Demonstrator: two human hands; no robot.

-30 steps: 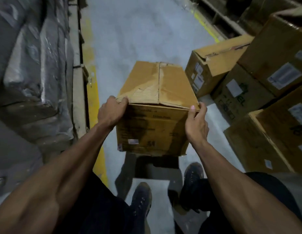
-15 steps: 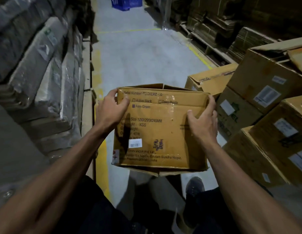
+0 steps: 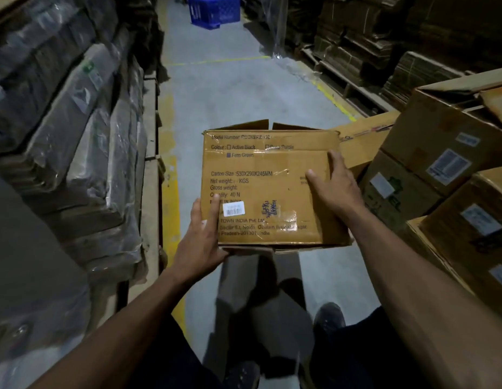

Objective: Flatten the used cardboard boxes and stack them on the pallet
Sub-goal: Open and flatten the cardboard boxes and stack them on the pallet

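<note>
A: Please begin at the left. What stands there?

B: Wrapped stacks of flat cardboard (image 3: 84,130) on a wooden pallet edge (image 3: 151,169). They make a long wall beside the yellow floor line (image 3: 169,192). I think this is where flattened boxes go, but the plastic film and the dim light hide the layers, so I cannot be sure.

A: And the box in work?

B: The cardboard box (image 3: 269,186) is in the air in front of the person, above the shoes, with its printed side to the camera. It is not flat yet: it has its full shape, and two top flaps stand open at the far edge. The left hand (image 3: 202,242) grasps the lower left corner, thumb on the printed face, fingers under the bottom edge. The right hand (image 3: 335,186) lies on the right side of the face with fingers spread and nearly straight; it presses the box and does not clench it.

A: So how much of the task is done?

B: For this box, only the lifting. Opening the bottom, pressing it flat and stacking are all left. At the right many full-shaped boxes (image 3: 446,169) wait, so I judge most of the work is left.

A: Is there room to move?

B: The grey aisle floor (image 3: 230,88) ahead is open as far as a blue crate (image 3: 214,9). The sides are tight: pallet edge at left, and the box's right corner is just beside the nearest piled box.
</note>
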